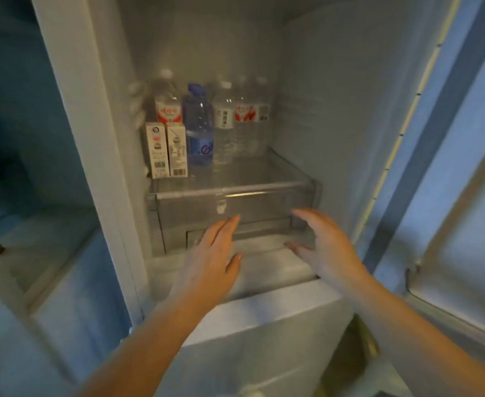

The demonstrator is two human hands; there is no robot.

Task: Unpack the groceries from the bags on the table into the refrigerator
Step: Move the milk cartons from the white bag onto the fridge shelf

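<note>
Both bare hands are held empty with fingers straight and loosely spread, just in front of the clear plastic crisper drawer (235, 207) low in the open white refrigerator (335, 110); whether either touches the drawer front cannot be told. The left hand (212, 256) is stretched palm down toward the drawer's left half, while the right hand (324, 247) is turned palm inward at its right half. On the glass shelf (264, 170) above the drawer, two small white drink cartons (166, 150) are stood side by side at the near left. Just right of them a blue-tinted plastic water bottle (199, 127) is seen, and clear plastic water bottles with white and red labels (241, 121) are lined up behind and to the right. The right half of the shelf is bare. The refrigerator door (464, 196) is swung open at the right. The scene is blurred and dim, tinged blue.
</note>
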